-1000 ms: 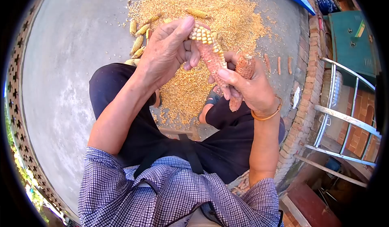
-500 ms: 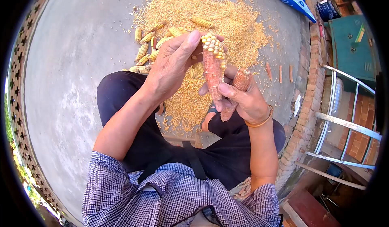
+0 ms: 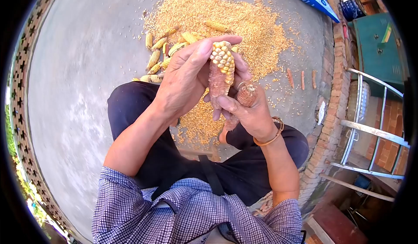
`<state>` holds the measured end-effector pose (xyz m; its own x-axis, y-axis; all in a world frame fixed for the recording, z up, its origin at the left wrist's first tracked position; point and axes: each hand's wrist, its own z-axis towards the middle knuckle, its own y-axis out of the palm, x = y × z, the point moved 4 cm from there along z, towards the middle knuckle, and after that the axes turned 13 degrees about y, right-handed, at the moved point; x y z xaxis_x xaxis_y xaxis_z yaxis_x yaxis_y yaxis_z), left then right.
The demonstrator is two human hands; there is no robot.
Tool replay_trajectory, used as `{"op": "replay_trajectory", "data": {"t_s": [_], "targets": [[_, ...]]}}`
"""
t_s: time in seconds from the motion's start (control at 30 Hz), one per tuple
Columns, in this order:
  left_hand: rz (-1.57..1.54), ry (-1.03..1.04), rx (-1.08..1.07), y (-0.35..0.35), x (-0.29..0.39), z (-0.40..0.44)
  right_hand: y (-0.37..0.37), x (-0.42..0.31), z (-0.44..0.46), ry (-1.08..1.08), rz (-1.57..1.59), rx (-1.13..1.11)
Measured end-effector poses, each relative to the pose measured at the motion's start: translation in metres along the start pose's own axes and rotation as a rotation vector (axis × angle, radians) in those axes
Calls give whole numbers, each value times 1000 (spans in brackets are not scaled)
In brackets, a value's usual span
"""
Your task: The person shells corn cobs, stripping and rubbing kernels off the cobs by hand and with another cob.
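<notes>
Two hands closed on a half-stripped ear of corn

My left hand (image 3: pixel 183 74) is closed around the far part of a half-stripped ear of yellow corn (image 3: pixel 221 74), thumb beside the kernels left at its far end. My right hand (image 3: pixel 257 117) is closed too, its thumb on the ear's reddish, bare near end, and it also grips a rough, reddish-brown bare cob (image 3: pixel 247 95), just right of the ear. Beyond the ear, a wide heap of loose golden kernels (image 3: pixel 257 30) covers part of the grey concrete floor (image 3: pixel 78 61). Left of the ear lie several pale yellow unstripped ears (image 3: pixel 153 59); to its right, three thin reddish cob pieces (image 3: pixel 302 79). Farther right stands a green metal cabinet (image 3: pixel 376 48).
</notes>
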<state>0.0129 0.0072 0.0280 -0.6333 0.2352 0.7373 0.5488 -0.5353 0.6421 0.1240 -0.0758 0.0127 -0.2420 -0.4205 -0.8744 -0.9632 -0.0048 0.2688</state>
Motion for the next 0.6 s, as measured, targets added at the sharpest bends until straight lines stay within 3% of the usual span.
{"op": "replay_trajectory", "data": {"t_s": [0.6], "targets": [[147,-19,25,8,-3,-1,4,9,-2,-42,-1,-6]]}}
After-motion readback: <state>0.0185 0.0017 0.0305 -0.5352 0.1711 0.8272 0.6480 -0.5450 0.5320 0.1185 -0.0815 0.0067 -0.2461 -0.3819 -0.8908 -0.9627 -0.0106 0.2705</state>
